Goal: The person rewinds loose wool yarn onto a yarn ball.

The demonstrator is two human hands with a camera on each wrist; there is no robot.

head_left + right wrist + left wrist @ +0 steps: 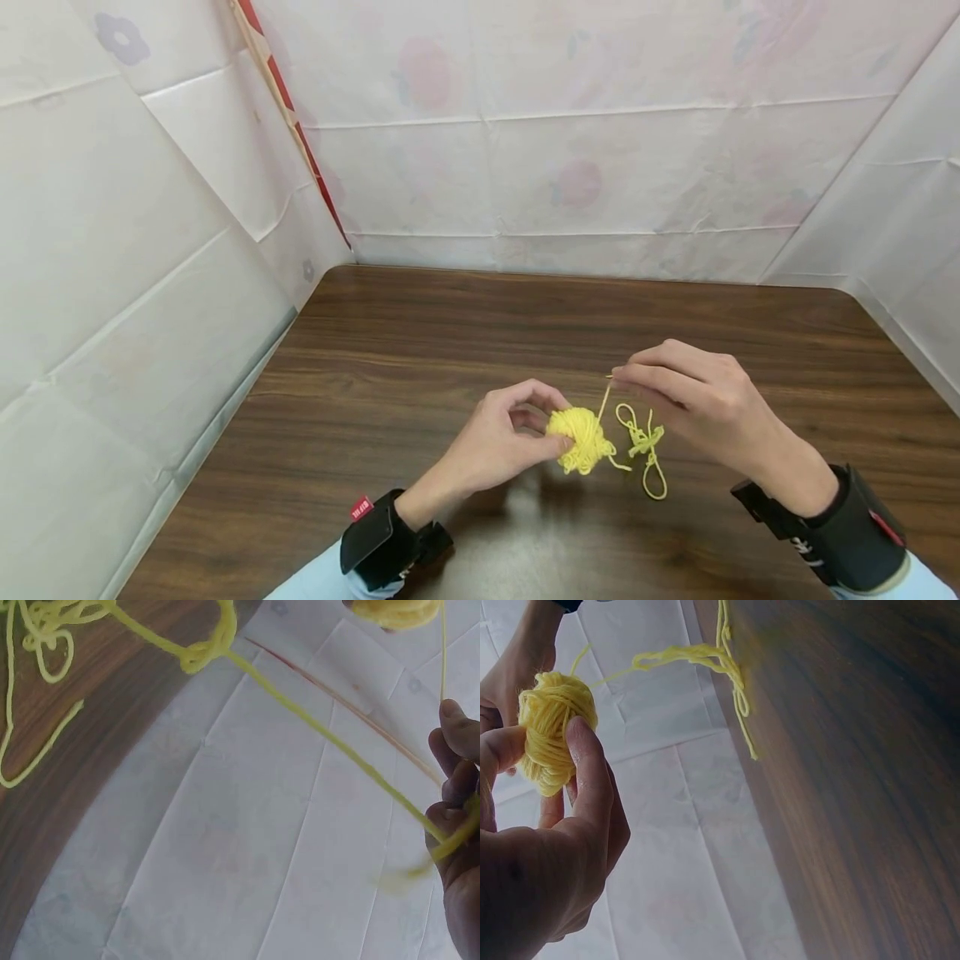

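Partly hidden behind the left hand (491, 442), the yellow yarn ball (577, 435) sits pinched between its thumb and fingers just above the wooden table (420, 333). Small and loosely wound, it trails a strand up to the right hand (697, 400), which pinches it. Right of the ball lies a knotted loose tangle (645, 442). Writing on the left wristband's red tag (362, 507) is too small to read.

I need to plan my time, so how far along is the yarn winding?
Done: a small ball is wound, held in the left hand. In hand: the right hand pinches the strand above the ball. Left: a tangled, knotted tail lies loose on the table.
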